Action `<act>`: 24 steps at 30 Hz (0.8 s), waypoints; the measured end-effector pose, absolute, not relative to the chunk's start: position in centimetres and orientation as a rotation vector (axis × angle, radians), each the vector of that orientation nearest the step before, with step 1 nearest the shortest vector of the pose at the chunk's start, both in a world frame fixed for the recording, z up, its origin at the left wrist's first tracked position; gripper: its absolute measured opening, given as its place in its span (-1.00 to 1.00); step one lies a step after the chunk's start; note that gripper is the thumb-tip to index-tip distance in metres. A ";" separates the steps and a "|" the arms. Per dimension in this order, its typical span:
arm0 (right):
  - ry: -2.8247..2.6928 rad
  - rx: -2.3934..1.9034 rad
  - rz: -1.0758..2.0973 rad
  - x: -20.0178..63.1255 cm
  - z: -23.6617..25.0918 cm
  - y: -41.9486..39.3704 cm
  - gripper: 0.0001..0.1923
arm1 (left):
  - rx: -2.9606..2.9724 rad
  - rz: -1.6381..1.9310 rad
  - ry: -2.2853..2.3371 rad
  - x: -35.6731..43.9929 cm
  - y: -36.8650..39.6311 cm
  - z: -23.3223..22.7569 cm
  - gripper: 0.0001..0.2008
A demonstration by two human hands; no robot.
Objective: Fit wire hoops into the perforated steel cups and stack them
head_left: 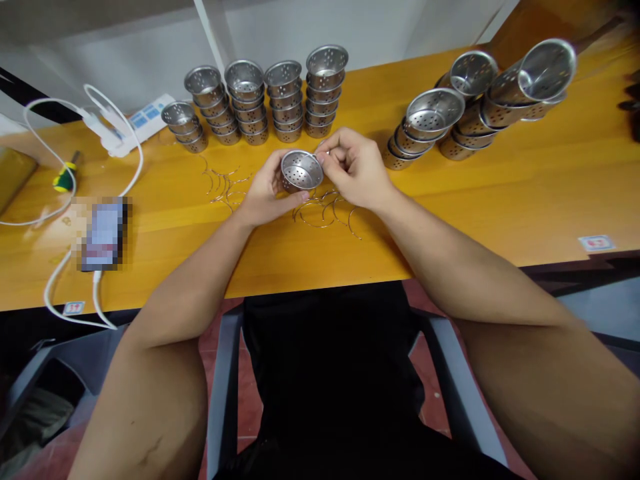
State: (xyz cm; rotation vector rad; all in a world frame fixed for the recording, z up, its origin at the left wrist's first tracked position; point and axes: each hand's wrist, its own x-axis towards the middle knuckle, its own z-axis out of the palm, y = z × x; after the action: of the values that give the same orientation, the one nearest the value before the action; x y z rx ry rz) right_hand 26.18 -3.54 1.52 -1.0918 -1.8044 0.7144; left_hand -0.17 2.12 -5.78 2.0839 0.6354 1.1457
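My left hand point(264, 193) grips a small perforated steel cup point(301, 171) just above the wooden table point(500, 193), mouth tilted toward me. My right hand point(356, 167) pinches at the cup's right rim, fingertips closed on something thin, probably a wire handle; I cannot make it out clearly. Curved wire handles point(325, 212) lie on the table directly under both hands, and more of these wire pieces point(225, 183) lie to the left.
Upright stacks of the same cups point(260, 100) stand in a row behind my hands. Leaning stacks point(475, 107) lie at the back right. A power strip point(143, 120) with white cables, a screwdriver point(65, 177) and a phone point(104, 233) are on the left.
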 end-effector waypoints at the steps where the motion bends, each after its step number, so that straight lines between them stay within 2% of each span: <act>1: -1.814 -1.097 0.723 26.2 1.5 -3.5 -0.30 | 2.091 1.132 0.628 -0.1 1.8 -5.6 0.15; 7: -1.800 -1.048 0.748 26.3 0.8 -3.1 -0.42 | 2.097 1.134 0.565 0.2 0.8 -4.9 0.08; 15: -1.793 -1.109 0.713 25.4 0.4 -3.2 -0.48 | 2.193 1.097 0.616 0.3 0.0 -4.0 0.01; 21: -1.806 -1.168 0.746 24.8 0.5 -3.7 -0.52 | 2.208 1.114 0.678 1.2 -0.1 -4.0 0.14; 24: -1.789 -1.175 0.759 24.5 0.5 -3.7 -0.53 | 2.199 1.154 0.700 1.4 -0.2 -3.9 0.06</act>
State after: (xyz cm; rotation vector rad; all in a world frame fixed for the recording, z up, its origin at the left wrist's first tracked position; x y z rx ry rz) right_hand 24.49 -3.74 0.50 -1.1748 -1.7894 0.7588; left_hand 1.44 -0.21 -3.90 2.1985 0.6998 1.1538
